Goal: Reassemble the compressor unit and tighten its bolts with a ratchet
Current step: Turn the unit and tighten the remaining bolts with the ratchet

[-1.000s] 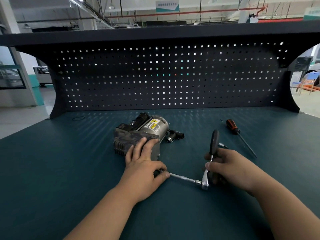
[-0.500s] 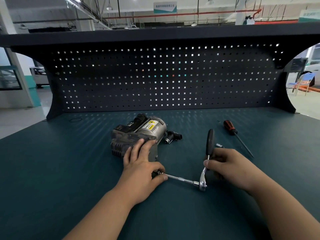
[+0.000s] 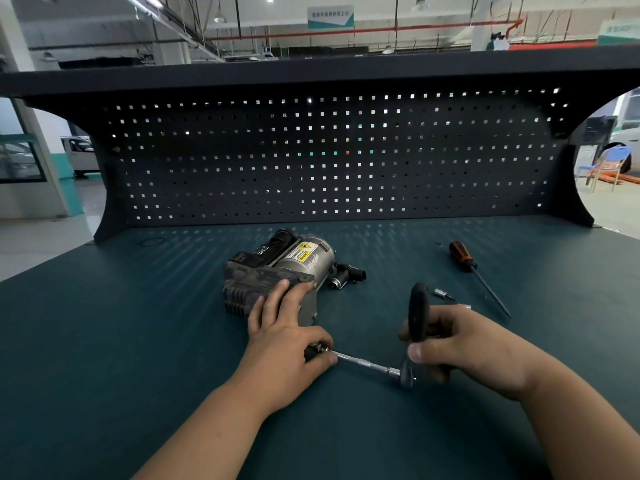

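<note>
Head view: the compressor (image 3: 277, 268) lies on the surface (image 3: 138, 341) just ahead of the left grip (image 3: 287, 355). That grip's fingers rest fairly straight on the dark housing, and its thumb presses the near end of the extension bar (image 3: 367, 362) where it meets the unit. The bolt itself is hidden under that hand. The right grip (image 3: 464, 348) is curled round the ratchet (image 3: 417, 313), with the handle standing up beyond the knuckles and the head low at the bar's other end. The step looks to be tightening a bolt on the compressor's near face. To do it well, hold the bar in line with the bolt, with the thumb seating the socket so it cannot slip off. Swing the handle in short arcs about the bar's axis without pushing the head sideways, since a long bar can easily lever the socket off. The left grip should bear down so the unit neither rolls nor slides. A small black fitting (image 3: 346, 275) lies beyond the bar, beside the compressor. A loose bit (image 3: 441, 293) and a screwdriver (image 3: 464, 259) lie beyond the right grip, probably outside the swing.
</note>
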A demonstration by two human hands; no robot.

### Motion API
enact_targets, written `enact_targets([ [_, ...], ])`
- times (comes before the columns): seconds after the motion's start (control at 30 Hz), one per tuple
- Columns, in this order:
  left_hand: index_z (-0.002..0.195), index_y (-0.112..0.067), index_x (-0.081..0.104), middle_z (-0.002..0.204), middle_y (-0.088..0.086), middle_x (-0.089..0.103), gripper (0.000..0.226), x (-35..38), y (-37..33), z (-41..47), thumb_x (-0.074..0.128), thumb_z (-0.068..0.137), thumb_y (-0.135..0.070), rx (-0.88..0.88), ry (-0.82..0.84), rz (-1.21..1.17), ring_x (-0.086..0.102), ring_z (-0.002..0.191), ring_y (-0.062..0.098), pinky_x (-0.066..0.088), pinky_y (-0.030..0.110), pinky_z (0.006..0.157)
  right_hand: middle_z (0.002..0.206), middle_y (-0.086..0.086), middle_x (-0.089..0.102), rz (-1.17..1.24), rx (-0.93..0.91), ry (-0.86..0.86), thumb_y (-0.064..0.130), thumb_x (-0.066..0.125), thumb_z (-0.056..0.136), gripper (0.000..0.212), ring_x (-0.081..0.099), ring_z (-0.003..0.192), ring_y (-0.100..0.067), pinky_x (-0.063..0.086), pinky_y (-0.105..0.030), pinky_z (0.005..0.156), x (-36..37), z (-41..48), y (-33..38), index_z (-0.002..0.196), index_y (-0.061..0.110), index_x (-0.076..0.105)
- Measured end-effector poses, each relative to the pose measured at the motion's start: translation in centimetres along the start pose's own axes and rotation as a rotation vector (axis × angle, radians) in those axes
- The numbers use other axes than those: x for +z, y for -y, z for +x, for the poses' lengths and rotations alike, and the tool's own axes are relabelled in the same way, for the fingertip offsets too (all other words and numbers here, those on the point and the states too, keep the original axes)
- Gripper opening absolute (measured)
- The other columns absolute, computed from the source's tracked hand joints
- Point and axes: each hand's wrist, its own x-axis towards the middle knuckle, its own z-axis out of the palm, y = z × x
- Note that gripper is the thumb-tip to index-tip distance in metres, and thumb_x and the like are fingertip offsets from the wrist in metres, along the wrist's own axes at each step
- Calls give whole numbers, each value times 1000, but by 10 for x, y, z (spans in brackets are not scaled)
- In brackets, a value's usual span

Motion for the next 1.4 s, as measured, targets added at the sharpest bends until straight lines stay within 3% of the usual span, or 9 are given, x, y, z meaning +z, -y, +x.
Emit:
enact_targets([
  [0.17,99,-46,57,153,-20,-13,21,1,-1,-1,54,84,-61,8,7,-5,-44,129,5,-36,27,99,57,3,60,-36,75,-188,15,66,89,9,39,40,-14,32,-21,41,-1,10,-10,95,8,65],
  [0.27,96,-45,58,150,-23,-15,22,1,-1,-1,55,82,-63,15,16,-23,-43,130,6,-36,28,98,45,2,49,-143,217,-236,24,64,91,19,38,35,-14,29,-18,37,-2,16,-17,84,6,61],
  [0.4,92,-44,62,152,-22,-11,22,1,-1,0,57,81,-63,8,-3,-34,-43,130,5,-36,28,99,56,-7,57,-221,250,-238,34,61,90,24,47,43,-19,34,-23,44,-1,16,-17,85,10,62],
  [0.6,91,-45,63,152,-22,-11,22,2,-2,1,57,81,-64,-6,1,-31,-44,128,5,-36,27,99,65,8,65,-266,-49,-336,26,70,83,6,57,56,-9,46,-22,54,-1,8,-8,78,23,69],
  [0.7,92,-45,63,151,-24,-12,22,2,-2,1,56,82,-64,-5,6,-33,-44,129,5,-37,27,98,59,4,58,-112,-102,-219,19,73,78,6,50,49,-10,44,-21,50,1,4,-3,77,24,72],
  [0.83,91,-45,63,151,-24,-12,23,2,-1,1,55,82,-64,0,-4,-32,-43,129,5,-36,27,98,55,3,56,-54,12,-255,17,73,81,1,44,43,-12,38,-24,43,-2,9,-8,80,17,73],
  [0.93,92,-45,61,151,-23,-11,23,2,-1,0,54,82,-64,1,-12,-31,-41,130,4,-34,27,100,56,4,64,-142,140,-321,26,68,87,12,47,41,-14,37,-24,46,-5,15,-13,87,14,68],
  [1.1,93,-45,58,151,-23,-12,21,2,-1,0,57,82,-62,4,-7,-26,-43,129,5,-36,27,98,42,-1,56,-288,265,-314,38,60,92,30,47,36,-14,34,-17,37,-1,19,-16,78,11,60],
  [1.4,91,-46,61,151,-22,-9,21,4,1,1,56,81,-64,8,-23,-27,-42,130,5,-34,28,100,61,3,61,-75,-40,-283,15,68,87,5,53,47,-18,42,-28,49,-5,6,-5,82,15,68],
])
